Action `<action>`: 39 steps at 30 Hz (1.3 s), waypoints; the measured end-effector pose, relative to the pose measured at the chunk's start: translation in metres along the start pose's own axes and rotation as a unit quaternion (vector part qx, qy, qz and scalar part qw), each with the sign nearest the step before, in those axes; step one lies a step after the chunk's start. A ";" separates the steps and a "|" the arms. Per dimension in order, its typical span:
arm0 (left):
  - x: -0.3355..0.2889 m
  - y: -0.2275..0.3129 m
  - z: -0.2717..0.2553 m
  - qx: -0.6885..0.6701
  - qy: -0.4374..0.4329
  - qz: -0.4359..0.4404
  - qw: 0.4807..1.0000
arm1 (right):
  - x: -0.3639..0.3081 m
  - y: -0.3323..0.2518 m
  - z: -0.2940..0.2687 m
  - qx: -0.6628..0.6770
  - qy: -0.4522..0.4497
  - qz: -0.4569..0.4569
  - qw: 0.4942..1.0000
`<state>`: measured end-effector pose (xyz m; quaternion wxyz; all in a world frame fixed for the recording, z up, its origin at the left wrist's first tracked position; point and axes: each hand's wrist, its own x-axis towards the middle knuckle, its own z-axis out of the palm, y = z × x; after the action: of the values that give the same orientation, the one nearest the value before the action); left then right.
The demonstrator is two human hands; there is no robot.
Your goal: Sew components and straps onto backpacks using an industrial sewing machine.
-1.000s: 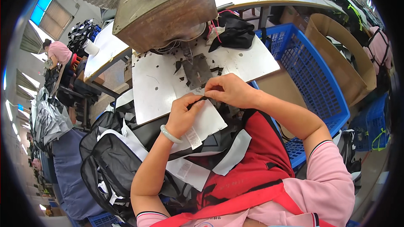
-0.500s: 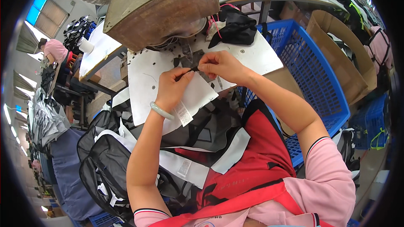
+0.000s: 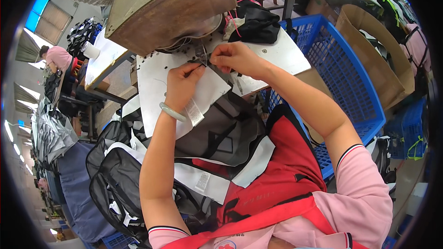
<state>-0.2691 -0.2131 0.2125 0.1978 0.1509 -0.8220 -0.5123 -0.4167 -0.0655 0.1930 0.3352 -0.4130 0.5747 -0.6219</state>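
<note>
Just below the needle area of an old brown sewing machine [image 3: 170, 11], my left hand [image 3: 181, 85] pinches a small dark strip at its fingertips. Its wrist, with a pale bangle [image 3: 172, 112], lies over a white fabric panel [image 3: 213, 87] that carries a printed label [image 3: 194, 113]. My right hand [image 3: 237, 60] is just right of the needle, thumb and fingers pressed together; whatever they hold is too small to make out. Dark grey mesh bag pieces [image 3: 207, 133] with white edging hang from the table's front edge onto my lap.
Dark scraps dot the white machine table [image 3: 288, 60]. A black cloth bundle [image 3: 259, 23] with pink cord lies at its back right. To the right stand a blue plastic basket [image 3: 355, 78] and a cardboard box [image 3: 376, 50]. Another person [image 3: 59, 57] sits far left.
Both hands have moved slightly up and left toward the needle, and they are a little further apart. The dark strip that lay between them is now at my left fingertips.
</note>
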 end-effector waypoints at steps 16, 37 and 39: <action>-0.096 0.096 0.060 0.096 -0.250 0.198 0.943 | -0.216 0.141 0.015 0.087 0.022 0.080 0.993; -0.170 -0.105 0.171 0.286 -0.217 0.048 0.932 | -0.394 0.099 -0.132 -0.066 0.167 0.232 0.956; -0.171 -0.107 0.176 0.303 -0.219 0.069 0.925 | -0.333 0.074 -0.131 -0.186 0.185 0.140 0.955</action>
<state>-0.1990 -0.0449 0.0172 -0.0075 0.0307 -0.9693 -0.2437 -0.3939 0.2801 0.0769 0.2236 -0.2610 0.7844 -0.5163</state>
